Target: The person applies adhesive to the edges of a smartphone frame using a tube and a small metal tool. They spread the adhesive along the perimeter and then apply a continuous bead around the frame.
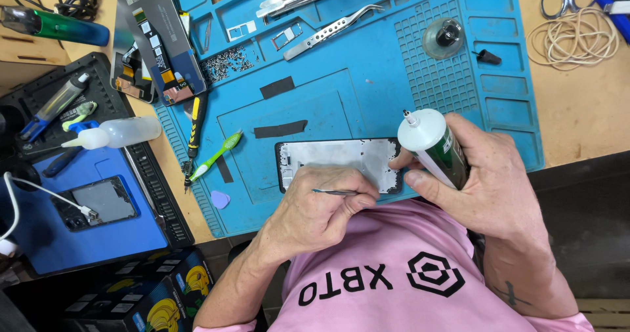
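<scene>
A phone frame (341, 158) with a pale inner plate lies on the blue work mat (367, 89), close to the mat's near edge. My left hand (318, 210) rests on the frame's near edge and pinches a thin metal tool (336, 192), whose tip points left. My right hand (489, 184) is at the frame's right end. It grips a white and green glue tube (434, 145) with the nozzle pointing up and away, and one fingertip touches the frame's right edge.
The mat also holds two black tape strips (279, 107), a green-handled tool (216, 155), a purple pick (220, 199), loose screws (226, 62), tweezers (328, 30) and a suction cup (444, 38). To the left are a squeeze bottle (118, 133) and another phone (98, 202). Rubber bands (574, 38) lie at the right.
</scene>
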